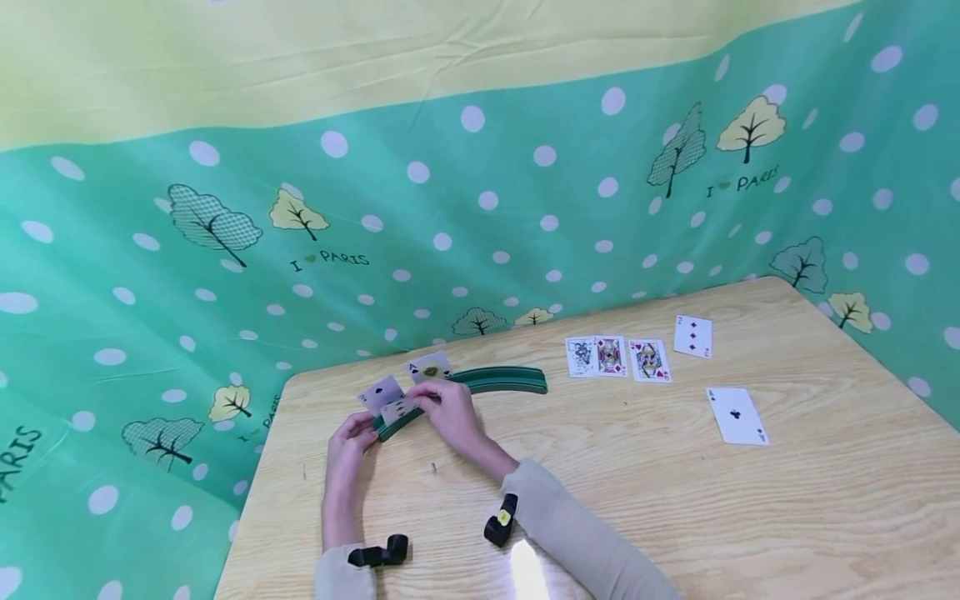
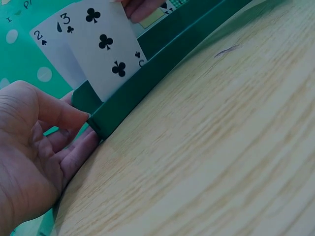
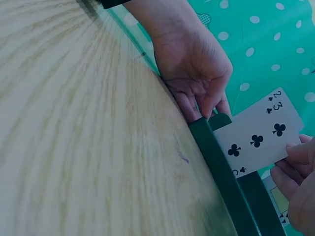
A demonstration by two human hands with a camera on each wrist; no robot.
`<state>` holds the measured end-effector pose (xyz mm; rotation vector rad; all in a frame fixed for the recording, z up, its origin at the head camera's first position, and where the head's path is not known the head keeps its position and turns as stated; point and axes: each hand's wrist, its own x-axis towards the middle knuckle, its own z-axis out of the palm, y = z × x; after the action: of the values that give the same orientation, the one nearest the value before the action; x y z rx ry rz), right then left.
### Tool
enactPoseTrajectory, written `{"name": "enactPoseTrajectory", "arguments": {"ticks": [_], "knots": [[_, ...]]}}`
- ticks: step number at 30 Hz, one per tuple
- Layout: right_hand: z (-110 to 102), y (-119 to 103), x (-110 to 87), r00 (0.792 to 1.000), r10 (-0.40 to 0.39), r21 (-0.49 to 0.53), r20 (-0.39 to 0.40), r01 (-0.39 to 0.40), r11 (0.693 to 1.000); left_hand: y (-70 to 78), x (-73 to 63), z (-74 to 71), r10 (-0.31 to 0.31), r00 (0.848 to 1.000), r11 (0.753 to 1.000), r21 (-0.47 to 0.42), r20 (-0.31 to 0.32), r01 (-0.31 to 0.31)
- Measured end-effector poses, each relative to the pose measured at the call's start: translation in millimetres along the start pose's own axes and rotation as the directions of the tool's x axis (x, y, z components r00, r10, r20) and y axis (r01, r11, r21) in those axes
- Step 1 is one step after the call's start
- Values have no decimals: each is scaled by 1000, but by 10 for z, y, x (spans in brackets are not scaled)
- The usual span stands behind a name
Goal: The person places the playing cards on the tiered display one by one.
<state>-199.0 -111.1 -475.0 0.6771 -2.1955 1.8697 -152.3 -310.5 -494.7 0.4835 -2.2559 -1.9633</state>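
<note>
A curved green card holder (image 1: 510,380) lies on the table with its left end toward me. My left hand (image 1: 351,443) pinches that end between thumb and fingers. The right hand (image 1: 453,415) pinches the three of clubs (image 2: 104,54) by its upper edge; the card's lower edge sits in the holder's groove. Behind it leans the two of spades (image 2: 45,45), partly covered by the three. An ace of spades (image 1: 418,367) stands farther along the holder, its lower part hidden behind my right hand.
To the right on the wooden table (image 1: 585,475) lie a joker (image 1: 579,357), a red face card (image 1: 611,357), a queen of hearts (image 1: 649,360), a three of diamonds (image 1: 692,337) and an ace of clubs (image 1: 737,415), all face up. A green dotted cloth (image 1: 480,208) hangs behind the table.
</note>
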Motion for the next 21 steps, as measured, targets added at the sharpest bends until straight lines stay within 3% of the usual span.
{"name": "enactPoseTrajectory", "arguments": {"ticks": [8,15,21], "knots": [[27,54,-9,994,-107,-61,28,109,992,-9,-7,2,-11,1000,1000,16,-8,11],[46,54,-32,990,-126,-85,69,132,988,-21,-19,-21,-18,1000,999,26,-19,19],[-84,-43,-2,980,-199,-152,10,198,968,-1,2,-11,14,1000,998,68,-11,-13]]}}
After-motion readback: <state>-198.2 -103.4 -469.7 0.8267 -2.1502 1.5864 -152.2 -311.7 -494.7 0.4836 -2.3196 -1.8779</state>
